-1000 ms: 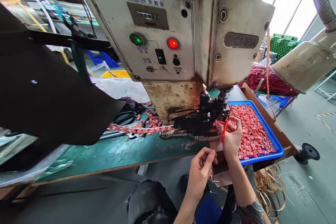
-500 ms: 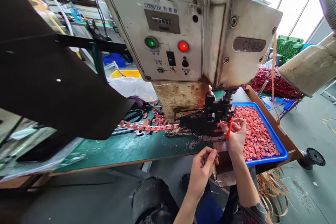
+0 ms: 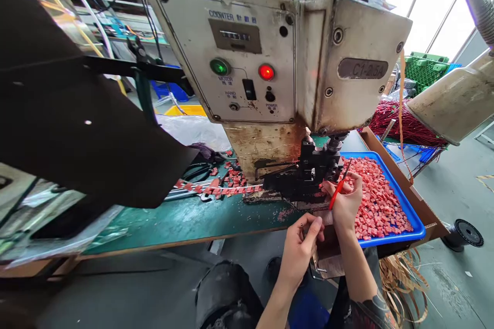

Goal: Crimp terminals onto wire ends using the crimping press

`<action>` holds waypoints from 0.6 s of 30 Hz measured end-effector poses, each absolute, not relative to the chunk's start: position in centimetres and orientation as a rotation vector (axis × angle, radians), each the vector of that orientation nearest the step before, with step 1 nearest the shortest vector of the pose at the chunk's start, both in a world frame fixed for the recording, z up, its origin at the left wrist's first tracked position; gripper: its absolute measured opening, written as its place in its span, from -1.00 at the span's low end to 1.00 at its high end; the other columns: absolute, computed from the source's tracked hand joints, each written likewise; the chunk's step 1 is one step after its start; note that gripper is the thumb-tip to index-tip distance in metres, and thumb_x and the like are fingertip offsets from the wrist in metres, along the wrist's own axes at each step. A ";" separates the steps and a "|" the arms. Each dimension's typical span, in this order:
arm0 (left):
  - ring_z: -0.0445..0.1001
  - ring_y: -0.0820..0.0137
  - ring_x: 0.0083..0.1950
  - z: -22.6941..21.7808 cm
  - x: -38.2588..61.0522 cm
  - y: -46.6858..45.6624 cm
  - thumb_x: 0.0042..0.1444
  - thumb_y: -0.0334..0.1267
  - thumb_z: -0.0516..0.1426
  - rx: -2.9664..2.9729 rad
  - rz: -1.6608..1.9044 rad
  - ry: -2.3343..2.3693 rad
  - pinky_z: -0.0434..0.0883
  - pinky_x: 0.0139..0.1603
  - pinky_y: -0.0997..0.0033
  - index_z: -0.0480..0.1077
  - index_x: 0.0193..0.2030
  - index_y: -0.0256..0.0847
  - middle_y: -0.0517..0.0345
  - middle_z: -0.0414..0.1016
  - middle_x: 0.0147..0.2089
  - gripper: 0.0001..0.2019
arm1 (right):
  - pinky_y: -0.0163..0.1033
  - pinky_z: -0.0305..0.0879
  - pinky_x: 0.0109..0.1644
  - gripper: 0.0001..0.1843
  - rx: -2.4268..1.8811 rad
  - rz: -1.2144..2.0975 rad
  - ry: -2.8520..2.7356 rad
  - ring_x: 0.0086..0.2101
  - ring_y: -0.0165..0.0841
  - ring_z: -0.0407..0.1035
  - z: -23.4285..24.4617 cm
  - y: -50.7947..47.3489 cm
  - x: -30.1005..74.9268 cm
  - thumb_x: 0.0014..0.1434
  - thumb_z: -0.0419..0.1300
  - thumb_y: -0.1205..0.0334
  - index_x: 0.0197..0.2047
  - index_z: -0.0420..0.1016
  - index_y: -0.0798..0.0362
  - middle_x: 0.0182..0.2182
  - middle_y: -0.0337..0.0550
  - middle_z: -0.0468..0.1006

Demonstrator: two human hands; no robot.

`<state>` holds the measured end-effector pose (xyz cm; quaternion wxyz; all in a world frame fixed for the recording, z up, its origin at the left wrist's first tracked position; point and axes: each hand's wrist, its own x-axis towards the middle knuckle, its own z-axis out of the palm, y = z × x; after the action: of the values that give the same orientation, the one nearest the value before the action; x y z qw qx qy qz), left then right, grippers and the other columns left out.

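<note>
My right hand [image 3: 345, 203] is closed round a short red wire [image 3: 339, 185], held beside the black die [image 3: 304, 177] under the big grey press machine [image 3: 278, 61]. My left hand [image 3: 299, 249] sits lower, in front of the bench edge, pinching a small thin metal piece [image 3: 302, 227] that I cannot name. A strip of red terminals [image 3: 216, 190] runs along the green bench [image 3: 185, 218] into the die from the left. The blue tray [image 3: 415, 221] to the right is full of small red pieces.
A large black cover [image 3: 77, 128] juts in at the left. A cardboard box [image 3: 420, 205] holds the tray. Bundles of red wire [image 3: 401, 123] lie behind it. Tan paper strip scraps [image 3: 405, 280] pile on the floor, and a black reel [image 3: 466, 234] lies at right.
The view shifted slightly. My right hand tilted the red wire more toward the die; my left hand stayed near the bench edge, still pinching.
</note>
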<state>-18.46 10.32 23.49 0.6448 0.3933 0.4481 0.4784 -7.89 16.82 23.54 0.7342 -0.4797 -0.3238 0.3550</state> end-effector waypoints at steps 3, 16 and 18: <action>-0.10 0.69 -0.68 23.6 -19.1 10.0 -0.14 0.33 0.33 0.879 1.094 1.047 -0.15 -0.65 0.56 0.36 -0.47 -0.20 0.35 0.32 -0.62 -0.43 | -0.36 0.38 -0.53 -0.31 -1.064 0.770 -0.707 -0.61 -0.38 0.45 23.8 16.7 -7.8 -0.14 0.55 0.14 -0.06 0.23 -0.05 -0.60 -0.47 0.55; 0.20 0.55 -0.60 23.5 -18.5 10.0 -0.04 0.21 0.34 0.980 1.178 1.078 0.00 -0.65 0.55 0.54 -0.25 -0.18 0.20 0.51 -0.46 -0.53 | -0.33 0.39 -0.53 -0.34 -0.936 1.008 -0.594 -0.59 -0.37 0.49 22.5 11.4 -7.4 -0.17 0.59 0.12 -0.12 0.28 -0.06 -0.46 -0.28 0.70; 0.18 0.56 -0.62 23.3 -18.4 9.8 -0.08 0.22 0.36 0.976 1.148 1.054 0.05 -0.63 0.54 0.57 -0.25 -0.19 0.24 0.46 -0.51 -0.50 | -0.41 0.24 -0.64 -0.37 -0.922 1.115 -0.605 -0.68 -0.46 0.36 22.1 10.4 -7.4 -0.16 0.60 0.11 -0.14 0.31 -0.07 -0.47 -0.29 0.69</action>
<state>-18.39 9.79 23.28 0.6063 0.4220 0.4558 0.4965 -7.40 10.40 22.10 0.7081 -0.4150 -0.2725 0.5021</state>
